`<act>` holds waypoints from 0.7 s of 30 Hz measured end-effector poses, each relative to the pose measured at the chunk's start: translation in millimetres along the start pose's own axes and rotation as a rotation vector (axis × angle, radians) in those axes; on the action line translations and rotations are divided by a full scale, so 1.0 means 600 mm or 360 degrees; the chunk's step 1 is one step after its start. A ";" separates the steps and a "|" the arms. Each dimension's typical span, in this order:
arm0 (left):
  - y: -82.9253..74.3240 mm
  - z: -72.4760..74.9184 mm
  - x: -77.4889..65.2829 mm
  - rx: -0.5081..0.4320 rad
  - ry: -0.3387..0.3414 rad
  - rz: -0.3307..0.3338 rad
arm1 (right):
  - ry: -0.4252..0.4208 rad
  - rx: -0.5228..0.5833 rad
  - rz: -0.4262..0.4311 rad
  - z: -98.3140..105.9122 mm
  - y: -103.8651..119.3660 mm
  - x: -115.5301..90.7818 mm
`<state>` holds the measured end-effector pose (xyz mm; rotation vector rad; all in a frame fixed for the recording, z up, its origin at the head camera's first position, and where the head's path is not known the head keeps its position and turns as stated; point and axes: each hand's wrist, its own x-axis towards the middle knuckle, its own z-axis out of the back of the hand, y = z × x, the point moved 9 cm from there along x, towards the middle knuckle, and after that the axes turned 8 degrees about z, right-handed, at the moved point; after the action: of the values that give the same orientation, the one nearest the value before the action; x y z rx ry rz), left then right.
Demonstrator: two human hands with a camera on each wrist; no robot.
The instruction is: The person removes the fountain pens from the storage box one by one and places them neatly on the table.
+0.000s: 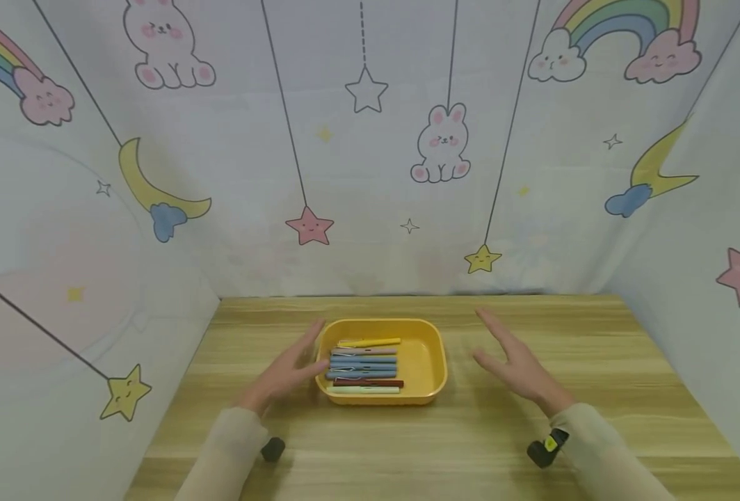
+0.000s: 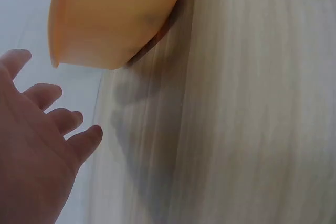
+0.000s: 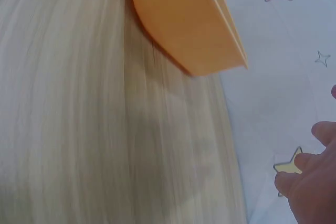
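Note:
A yellow plastic tray (image 1: 425, 362) stands on the table, with several clip pens lying side by side in its left part. From back to front come a yellow pen (image 1: 370, 342), a pinkish pen (image 1: 376, 351), blue pens (image 1: 370, 374), a dark red pen (image 1: 370, 383) and a pale green pen (image 1: 366, 390). My left hand (image 1: 285, 369) is at the tray's left end, fingers extended, thumb overlapping the rim in the head view. Off to the tray's right, my right hand (image 1: 520, 367) is held with fingers straight and nothing in it. The tray's outer wall (image 2: 110, 19) shows beyond the left fingers.
The wood-grain table (image 1: 382, 452) runs back to a white cloth backdrop (image 1: 370, 167) printed with rabbits, stars and moons. Similar cloth walls rise at both sides. A dark wrist device (image 1: 545, 449) shows at the right cuff, another dark piece (image 1: 273, 449) by the left.

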<state>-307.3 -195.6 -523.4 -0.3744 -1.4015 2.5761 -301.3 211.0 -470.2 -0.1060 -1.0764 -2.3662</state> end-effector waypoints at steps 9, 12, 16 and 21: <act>0.007 -0.003 0.006 -0.0390 0.0097 -0.0196 | 0.0107 0.0263 0.0138 -0.035 0.035 0.039; 0.009 0.000 0.005 -0.0464 0.0101 -0.0267 | 0.0129 0.0363 0.0193 -0.042 0.050 0.053; 0.018 -0.003 0.004 -0.0571 0.0142 -0.0218 | 0.0147 0.0483 0.0229 -0.052 0.064 0.071; 0.028 -0.010 0.001 -0.0630 0.0179 -0.0122 | 0.0180 0.0601 0.0230 -0.069 0.081 0.093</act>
<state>-306.9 -199.4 -540.9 -0.5011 -1.8408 2.1721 -318.5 130.4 -449.7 0.0833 -1.3870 -1.9797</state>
